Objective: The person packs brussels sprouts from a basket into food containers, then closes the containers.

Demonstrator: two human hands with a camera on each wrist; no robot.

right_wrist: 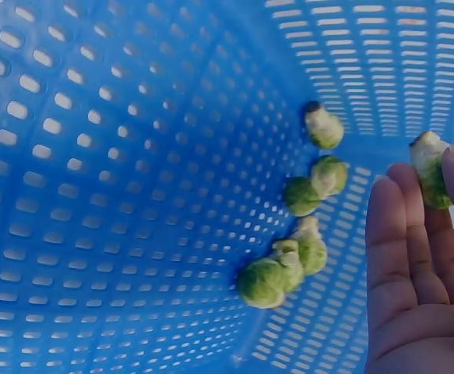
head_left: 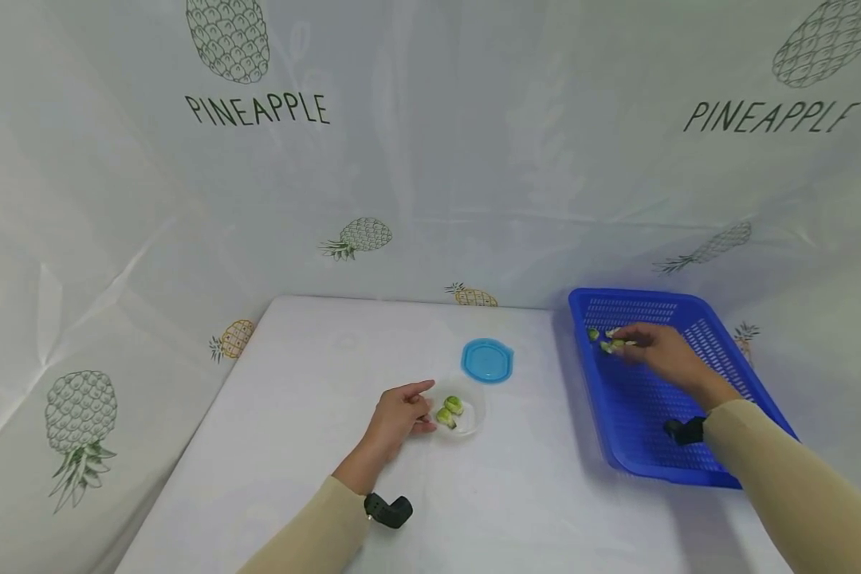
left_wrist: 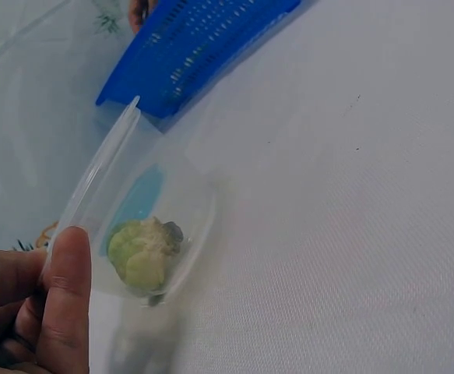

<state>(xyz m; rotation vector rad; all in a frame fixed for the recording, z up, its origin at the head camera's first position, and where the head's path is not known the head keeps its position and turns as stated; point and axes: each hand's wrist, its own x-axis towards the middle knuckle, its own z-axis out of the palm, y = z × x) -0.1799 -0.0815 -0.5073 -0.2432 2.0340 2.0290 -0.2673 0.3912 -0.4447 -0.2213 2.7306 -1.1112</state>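
Head view: clear bowl (head_left: 476,416) on the white tabletop (head_left: 316,359), two sprouts (head_left: 454,405) lying in it; blue lid (head_left: 488,360) just beyond. Left hand (head_left: 398,414) at the bowl's left side. Right hand (head_left: 656,351) down in the blue basket (head_left: 606,422), near its far left corner, by some loose sprouts (head_left: 594,335). Step in hand, as judged: taking sprouts up from the basket. Best done with a straight lift, knuckles and sprout well above the basket wall before any sideways travel.

Left wrist view: grip narrow, bowl's rim pinched between thumb and fingers. Wall looks thin and probably bends; a light hold should steady it, a hard squeeze might tip it. Contents sit low against the clear side, pale green, whitish toward the stem. Whether both sprouts show here, cannot tell.

Right wrist view: grip closed to a sprout's width, thumb against fingers, with one held sprout (right_wrist: 431,170) between them, clear of the others. Stem end up, cut face brown, leaves white-green above and deeper green below. Small, roundish, likely slick; pads around the fat middle should hold better than the tapering stem. Six more lie along the basket's wall, some touching, one with a dark stem end. Singling out an end one seems easiest.
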